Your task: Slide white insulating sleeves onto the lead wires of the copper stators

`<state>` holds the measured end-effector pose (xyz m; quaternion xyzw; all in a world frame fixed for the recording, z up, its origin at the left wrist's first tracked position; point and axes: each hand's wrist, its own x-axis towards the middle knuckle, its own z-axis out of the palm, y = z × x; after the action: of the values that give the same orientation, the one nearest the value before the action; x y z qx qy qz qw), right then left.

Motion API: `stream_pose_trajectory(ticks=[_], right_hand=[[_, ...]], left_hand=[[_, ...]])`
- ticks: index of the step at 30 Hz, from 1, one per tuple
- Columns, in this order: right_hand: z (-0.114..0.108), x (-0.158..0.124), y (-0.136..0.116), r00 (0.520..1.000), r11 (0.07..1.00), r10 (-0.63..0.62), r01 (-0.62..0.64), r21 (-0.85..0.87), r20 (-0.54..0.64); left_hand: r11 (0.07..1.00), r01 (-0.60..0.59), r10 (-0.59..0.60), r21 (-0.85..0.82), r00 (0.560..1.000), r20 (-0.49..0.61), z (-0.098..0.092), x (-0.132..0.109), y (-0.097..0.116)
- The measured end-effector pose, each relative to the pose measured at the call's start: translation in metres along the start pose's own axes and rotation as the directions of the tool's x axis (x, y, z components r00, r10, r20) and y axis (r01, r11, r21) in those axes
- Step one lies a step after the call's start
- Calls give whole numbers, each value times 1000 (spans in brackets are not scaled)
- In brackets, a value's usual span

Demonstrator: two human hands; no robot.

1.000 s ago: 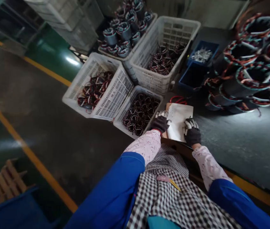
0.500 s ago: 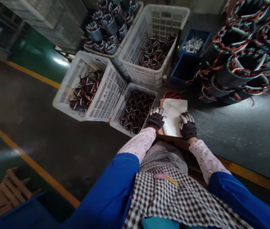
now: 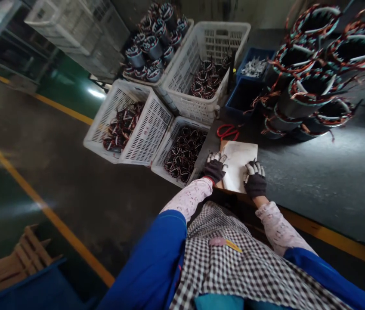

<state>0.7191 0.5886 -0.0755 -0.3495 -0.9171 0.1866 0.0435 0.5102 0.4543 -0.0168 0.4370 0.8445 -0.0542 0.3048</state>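
Observation:
A white sheet of paper lies on a brown board at the near edge of the dark worktable. My left hand, in a dark glove with pale fingers, rests over the left side of the paper and board with its fingers spread. On the paper's right edge lies my right hand, gloved the same way, its fingers stretched out and apart. Just beyond the board are red-handled scissors; their blades cannot be made out. Any writing on the sheet is too faint to read.
Wire-wound motor stators are stacked at the right of the table. Blue bins stand behind, one holding small pale pieces. White crates with more stators stand to the left. A wooden pallet lies lower left.
The camera view has shifted, so the table and crates appear displaced and the scissors show more fully. Both hands stay on the paper, with little visible movement.

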Motion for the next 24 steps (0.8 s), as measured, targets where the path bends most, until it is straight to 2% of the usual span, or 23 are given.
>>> stream_pose_trajectory(ticks=[3,5,6,8,10,11,13,17,20,24], right_hand=[[-14,-23,20,999,998,52,-52,-26,7],[-20,-28,29,997,997,81,-81,-11,9],[-22,-27,31,996,996,91,-91,6,11],[-22,-25,33,994,992,113,-113,56,4],[-21,-23,31,991,984,132,-127,128,-30],[-19,-23,30,989,977,138,-127,171,-53],[-17,-25,30,986,958,140,-113,262,-85],[-15,-32,32,986,913,153,-113,393,-72],[-15,-34,32,987,915,151,-118,385,-56],[-15,-35,32,995,965,98,-86,247,-34]], left_hand=[[995,-95,95,36,995,3,5,-3,23],[977,-201,201,72,980,13,-4,3,30],[956,-282,281,85,959,21,-12,9,31],[883,-460,460,95,888,24,-29,25,28],[819,-566,567,92,823,21,-43,41,22],[811,-578,579,89,815,18,-46,48,19],[831,-551,553,69,833,-3,-47,58,15],[864,-504,502,2,861,-84,-34,65,13],[874,-486,485,17,870,-90,-28,67,14],[885,-466,465,-2,884,-44,-32,68,14]])
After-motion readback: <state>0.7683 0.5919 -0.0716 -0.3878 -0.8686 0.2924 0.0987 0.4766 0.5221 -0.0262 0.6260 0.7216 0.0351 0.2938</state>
